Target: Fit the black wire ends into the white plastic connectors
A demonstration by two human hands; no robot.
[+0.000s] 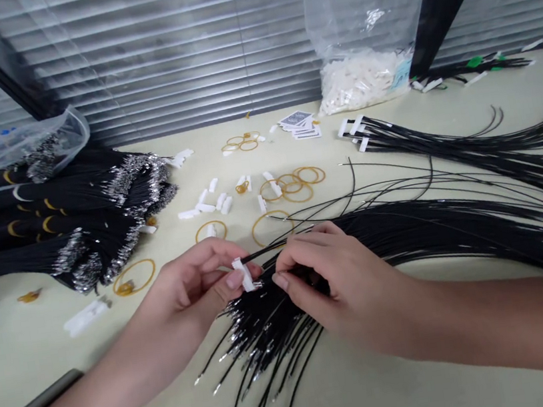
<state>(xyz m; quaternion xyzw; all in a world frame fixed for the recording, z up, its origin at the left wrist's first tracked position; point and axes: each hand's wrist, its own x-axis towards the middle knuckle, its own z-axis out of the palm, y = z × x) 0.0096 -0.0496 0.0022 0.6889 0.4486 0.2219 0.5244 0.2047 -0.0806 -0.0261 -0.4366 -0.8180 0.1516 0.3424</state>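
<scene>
Between the thumb and fingers of my left hand (197,285) is a white connector (244,275), with black wires running into it from the right. My right hand (329,276) is closed just right of the connector, thumb and index finger pinched on a black wire whose end lies near the connector. Beneath both hands a thick bundle of black wires (431,228) spreads its metal-tipped ends toward the front of the table. The other fingers of my right hand curl over the bundle and are partly hidden.
Bundled black wires (96,214) with metal tips lie at left, partly under clear plastic. Loose white connectors (204,207) and yellow rubber bands (297,186) are scattered behind my hands. Finished-looking wires with connectors (394,139) lie at right, below a bag of white pieces (360,80).
</scene>
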